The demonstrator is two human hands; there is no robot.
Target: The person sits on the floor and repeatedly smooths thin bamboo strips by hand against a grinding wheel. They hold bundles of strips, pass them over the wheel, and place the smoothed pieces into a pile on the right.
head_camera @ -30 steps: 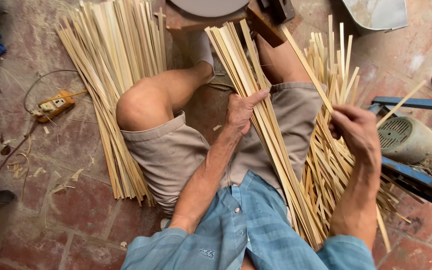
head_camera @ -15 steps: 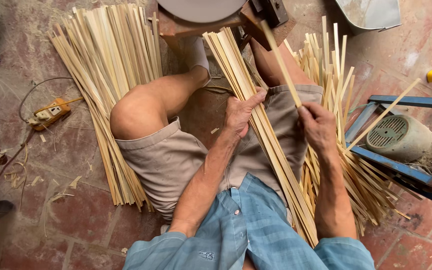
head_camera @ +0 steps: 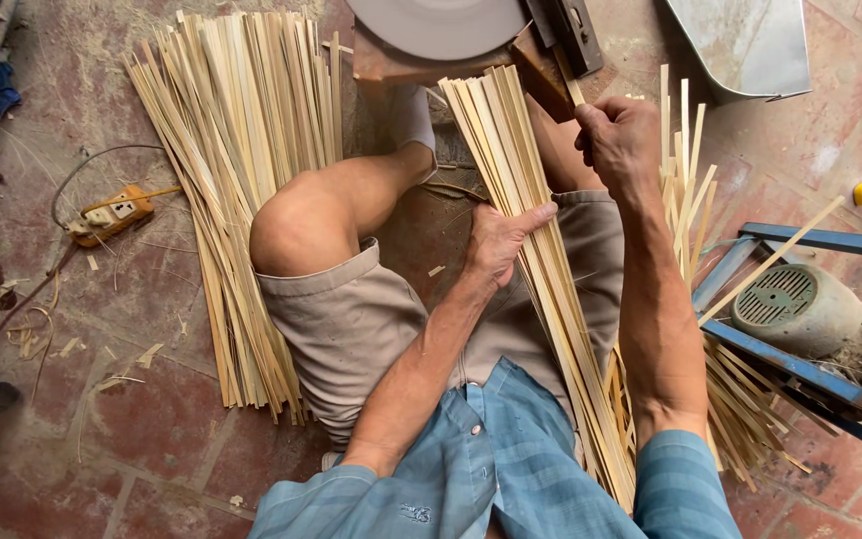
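Observation:
I sit on the floor with a bundle of long pale bamboo strips lying across my right thigh. My left hand rests on this bundle, fingers spread over the strips and pressing them. My right hand is closed around a single bamboo strip, held up near the far end of the bundle, close to a wooden block. Loose, uneven strips fan out beside my right leg.
A large pile of bamboo strips lies on the brick floor left of my left knee. An orange power strip with cable sits farther left. A blue metal frame with a grey motor stands right. A round grey disc is ahead.
My right hand has moved from the loose strips on the right up and forward with one strip. My left hand stays on the bundle.

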